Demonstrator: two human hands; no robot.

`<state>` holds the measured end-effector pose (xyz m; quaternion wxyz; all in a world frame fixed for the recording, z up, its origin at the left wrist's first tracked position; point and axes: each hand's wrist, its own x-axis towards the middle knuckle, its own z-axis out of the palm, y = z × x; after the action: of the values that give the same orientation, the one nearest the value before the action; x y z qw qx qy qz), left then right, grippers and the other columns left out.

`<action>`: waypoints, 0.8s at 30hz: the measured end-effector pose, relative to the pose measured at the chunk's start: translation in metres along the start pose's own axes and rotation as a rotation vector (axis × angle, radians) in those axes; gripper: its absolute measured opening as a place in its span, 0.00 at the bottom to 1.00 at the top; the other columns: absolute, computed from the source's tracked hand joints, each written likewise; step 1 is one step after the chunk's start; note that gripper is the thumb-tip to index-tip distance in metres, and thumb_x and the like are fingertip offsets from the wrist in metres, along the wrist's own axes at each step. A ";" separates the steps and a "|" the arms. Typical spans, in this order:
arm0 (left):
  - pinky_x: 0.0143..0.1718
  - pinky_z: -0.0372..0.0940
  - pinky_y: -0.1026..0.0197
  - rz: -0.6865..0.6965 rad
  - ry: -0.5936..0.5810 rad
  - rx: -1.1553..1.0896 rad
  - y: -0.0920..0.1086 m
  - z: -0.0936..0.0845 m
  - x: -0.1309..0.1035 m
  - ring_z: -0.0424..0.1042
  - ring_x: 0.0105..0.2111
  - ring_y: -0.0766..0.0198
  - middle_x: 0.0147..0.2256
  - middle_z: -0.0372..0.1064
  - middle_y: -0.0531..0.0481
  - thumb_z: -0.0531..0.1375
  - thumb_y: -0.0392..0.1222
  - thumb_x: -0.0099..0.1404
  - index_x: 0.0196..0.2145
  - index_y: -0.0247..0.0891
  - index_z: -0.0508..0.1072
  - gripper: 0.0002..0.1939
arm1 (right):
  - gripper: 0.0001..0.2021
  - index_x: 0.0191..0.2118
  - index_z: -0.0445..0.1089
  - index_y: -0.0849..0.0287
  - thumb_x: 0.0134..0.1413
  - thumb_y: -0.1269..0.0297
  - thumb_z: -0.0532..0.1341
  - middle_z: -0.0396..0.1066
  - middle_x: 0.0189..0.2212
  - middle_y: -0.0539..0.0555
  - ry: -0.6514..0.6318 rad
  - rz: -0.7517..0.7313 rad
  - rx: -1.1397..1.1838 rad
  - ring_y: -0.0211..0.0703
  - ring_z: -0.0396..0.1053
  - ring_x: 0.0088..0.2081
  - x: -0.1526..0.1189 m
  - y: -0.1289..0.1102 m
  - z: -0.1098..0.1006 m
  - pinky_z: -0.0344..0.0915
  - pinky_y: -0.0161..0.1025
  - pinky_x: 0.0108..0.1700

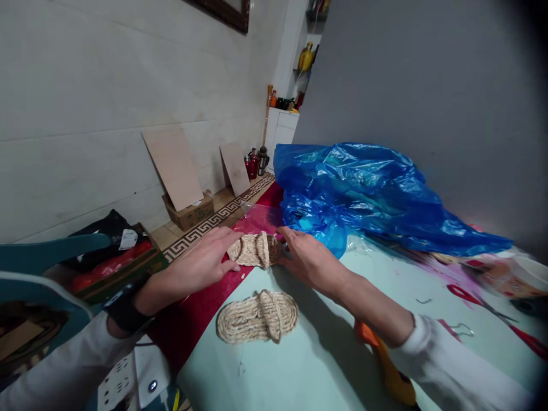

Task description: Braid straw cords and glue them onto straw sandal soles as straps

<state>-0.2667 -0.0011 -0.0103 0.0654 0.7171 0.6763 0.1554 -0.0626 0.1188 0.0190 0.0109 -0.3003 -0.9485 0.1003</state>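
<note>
A small woven straw slipper (250, 250) is held between my two hands, over the far edge of the pale green table (240, 377). My left hand (209, 257) grips its left end, thumb below and fingers above. At its right end, my right hand (310, 260) closes fingers and thumb around the rim; some fingertips are hidden. A second straw slipper (246, 317), with a braided strap across it, lies flat on the table nearer to me, touched by neither hand.
A crumpled blue plastic bag (363, 188) covers the table's far right. Red-handled scissors (479, 299), a binder clip (456, 330) and an orange-yellow tool (389, 365) lie right of or under my right arm. A white power strip (143, 371) sits lower left, beside a teal chair (51, 246).
</note>
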 end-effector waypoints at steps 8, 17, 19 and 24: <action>0.51 0.63 0.53 -0.037 -0.010 0.066 0.003 -0.011 0.025 0.69 0.48 0.52 0.47 0.70 0.41 0.56 0.47 0.66 0.55 0.37 0.69 0.22 | 0.17 0.54 0.61 0.66 0.61 0.69 0.56 0.74 0.43 0.65 0.086 -0.036 0.040 0.48 0.72 0.41 0.029 0.016 -0.004 0.62 0.38 0.38; 0.49 0.62 0.48 -0.038 0.035 0.103 -0.006 0.005 0.070 0.69 0.47 0.45 0.44 0.68 0.37 0.55 0.51 0.67 0.57 0.33 0.66 0.26 | 0.12 0.47 0.69 0.67 0.60 0.69 0.56 0.75 0.39 0.57 0.161 -0.037 0.214 0.41 0.72 0.38 0.017 0.028 -0.036 0.62 0.34 0.38; 0.49 0.62 0.50 -0.032 0.052 0.096 -0.003 0.001 0.066 0.69 0.47 0.47 0.46 0.67 0.38 0.52 0.54 0.68 0.58 0.33 0.64 0.28 | 0.11 0.43 0.72 0.65 0.62 0.65 0.55 0.75 0.33 0.53 0.096 -0.035 0.316 0.39 0.71 0.32 -0.006 0.025 -0.043 0.61 0.34 0.35; 0.51 0.61 0.51 -0.064 0.113 0.034 0.013 -0.022 0.025 0.69 0.47 0.51 0.47 0.71 0.41 0.48 0.54 0.70 0.53 0.35 0.70 0.25 | 0.14 0.38 0.74 0.60 0.63 0.58 0.55 0.74 0.30 0.51 -0.127 -0.018 0.533 0.38 0.68 0.30 -0.064 -0.005 -0.035 0.59 0.33 0.31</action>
<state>-0.2600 0.0200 0.0180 0.0200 0.6862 0.7040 0.1820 -0.0100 0.0848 0.0567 0.0312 -0.2715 -0.8900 0.3650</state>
